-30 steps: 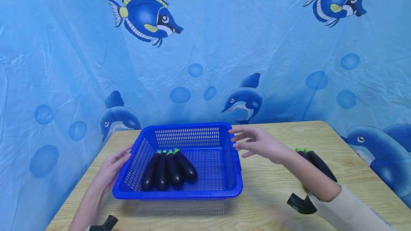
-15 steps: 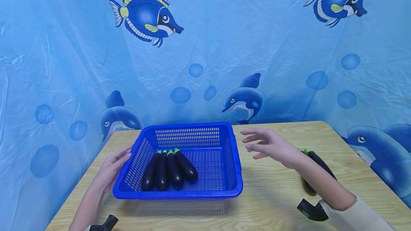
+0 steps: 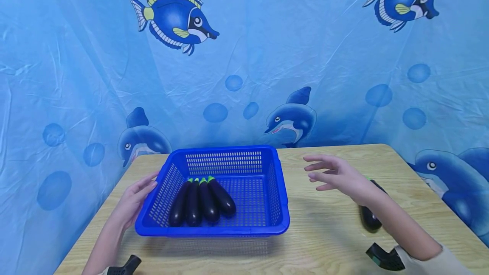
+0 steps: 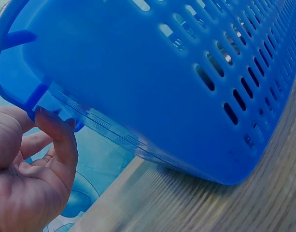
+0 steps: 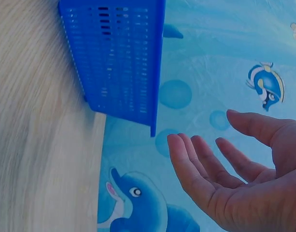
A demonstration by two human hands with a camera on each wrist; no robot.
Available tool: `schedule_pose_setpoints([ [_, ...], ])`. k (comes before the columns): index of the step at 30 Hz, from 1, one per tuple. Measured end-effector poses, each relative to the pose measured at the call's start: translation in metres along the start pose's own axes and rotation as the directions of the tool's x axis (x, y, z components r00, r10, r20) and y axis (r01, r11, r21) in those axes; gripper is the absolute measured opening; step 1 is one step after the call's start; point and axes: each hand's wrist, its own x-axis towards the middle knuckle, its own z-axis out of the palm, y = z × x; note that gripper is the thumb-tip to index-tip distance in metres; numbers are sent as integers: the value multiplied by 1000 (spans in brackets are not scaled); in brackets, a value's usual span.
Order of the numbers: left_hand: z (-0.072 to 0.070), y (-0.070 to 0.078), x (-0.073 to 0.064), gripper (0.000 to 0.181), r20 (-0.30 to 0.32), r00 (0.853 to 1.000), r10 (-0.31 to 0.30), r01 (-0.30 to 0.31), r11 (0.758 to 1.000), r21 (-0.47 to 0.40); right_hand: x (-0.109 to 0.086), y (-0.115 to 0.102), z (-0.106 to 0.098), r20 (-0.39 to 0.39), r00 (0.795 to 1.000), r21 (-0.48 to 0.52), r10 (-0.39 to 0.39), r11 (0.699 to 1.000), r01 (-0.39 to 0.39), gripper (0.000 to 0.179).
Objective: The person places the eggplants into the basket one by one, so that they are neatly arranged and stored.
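A blue plastic basket (image 3: 212, 231) with slotted walls stands on the table, and several dark eggplants (image 3: 192, 205) with green stem ends lie side by side in its left half. At the basket's left side my left hand (image 3: 131, 200) holds the rim; the left wrist view shows its curled fingers (image 4: 61, 137) at the rim's underside. My right hand (image 3: 336, 175) hovers above the table to the right of the basket, fingers loosely spread and holding nothing. Another eggplant (image 3: 369, 219) lies at the right, partly covered by the right forearm.
The light wood table (image 3: 313, 241) reaches back to a blue curtain (image 3: 244, 54) printed with fish and dolphins. Black wrist devices (image 3: 385, 258) sit at both wrists.
My right hand has drawn away from the basket's right rim and moved right, towards the eggplants there. The left hand, basket and eggplants inside have stayed in place.
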Motion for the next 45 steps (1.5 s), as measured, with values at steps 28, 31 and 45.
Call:
schedule_pose_setpoints([
  [28,1,0,0,49,3,1000,15,-15,1000,1,-29,53,-53,-145,989,-6,38,999,-39,60],
  [31,0,0,0,47,12,1000,19,-19,1000,-10,-32,59,-60,-162,986,-17,44,999,-47,57],
  [45,0,-1,2,54,15,1000,20,-20,1000,-18,-50,82,-84,-216,973,32,88,996,-83,37],
])
